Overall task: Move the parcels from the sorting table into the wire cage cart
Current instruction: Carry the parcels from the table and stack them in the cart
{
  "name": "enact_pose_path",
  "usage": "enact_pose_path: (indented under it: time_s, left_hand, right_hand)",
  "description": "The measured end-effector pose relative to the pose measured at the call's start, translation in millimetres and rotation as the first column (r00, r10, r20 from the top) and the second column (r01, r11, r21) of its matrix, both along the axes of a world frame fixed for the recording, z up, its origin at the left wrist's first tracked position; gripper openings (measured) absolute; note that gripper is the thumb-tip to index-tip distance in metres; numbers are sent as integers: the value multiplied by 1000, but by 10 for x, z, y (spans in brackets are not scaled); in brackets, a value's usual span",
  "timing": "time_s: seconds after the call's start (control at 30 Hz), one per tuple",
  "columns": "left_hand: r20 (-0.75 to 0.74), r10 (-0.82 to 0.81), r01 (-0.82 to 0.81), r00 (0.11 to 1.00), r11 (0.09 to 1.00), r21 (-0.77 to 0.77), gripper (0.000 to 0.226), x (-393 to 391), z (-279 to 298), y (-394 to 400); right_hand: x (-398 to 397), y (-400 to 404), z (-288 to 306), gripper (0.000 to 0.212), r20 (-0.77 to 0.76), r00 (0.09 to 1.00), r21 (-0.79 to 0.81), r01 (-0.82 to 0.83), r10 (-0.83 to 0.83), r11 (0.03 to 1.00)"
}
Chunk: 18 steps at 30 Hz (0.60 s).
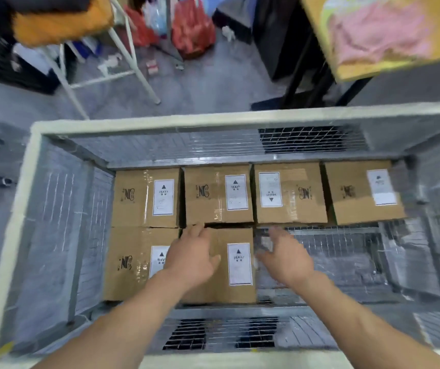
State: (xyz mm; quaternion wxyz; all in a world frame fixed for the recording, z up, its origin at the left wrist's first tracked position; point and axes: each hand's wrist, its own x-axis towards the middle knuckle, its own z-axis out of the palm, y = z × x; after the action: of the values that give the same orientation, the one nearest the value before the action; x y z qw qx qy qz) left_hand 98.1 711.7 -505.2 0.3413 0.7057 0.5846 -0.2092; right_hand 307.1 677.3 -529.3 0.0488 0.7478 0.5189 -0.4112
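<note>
Both hands reaching into the wire cage cart (160, 123) at centre frame: left hand (192, 258) lying flat-fingered on the sixth parcel (236, 265), right hand (284, 255) apparently released beside it, risking fingers pinched against neighbouring boxes.

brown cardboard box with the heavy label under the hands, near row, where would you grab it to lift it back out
Grip the brown cardboard box by its right side and near edge, reaching down from above. Its right flank faces bare wire cage floor, where the open right hand already is; the left and far sides sit tight against neighbouring boxes. The left hand rests flat on top.
</note>
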Motion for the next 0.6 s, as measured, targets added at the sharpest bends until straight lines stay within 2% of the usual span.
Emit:
enact_pose_path:
  time_s: [0.07, 0.17, 0.3, 0.43, 0.6]
  left_hand:
    - [4, -69, 68, 998, 996, 62, 67, 153, 427, 79]
    - [30, -147, 140, 989, 974, 179, 67, 410, 1055, 167]
    - [69, -260, 227, 963, 923, 310, 66, 789, 1801, 174]
    - [118, -383, 302, 916, 853, 425, 66, 1157, 2367, 72]
    - [156, -600, 434, 785, 711, 553, 63, 1467, 2924, -220]
  right_hand:
    - [131, 4, 459, 23, -3, 1000, 71, 23, -23, 997]
    - [359, -31, 1173, 35, 54, 998, 150, 23, -31, 988]
    - [653, -182, 1943, 33, 125, 990, 278, 31, -69, 960]
    - [874, -458, 2546, 49, 222, 961, 381, 68, -162, 922]
    - [939, -1073, 3173, 30, 329, 880, 435, 181, -343, 882]
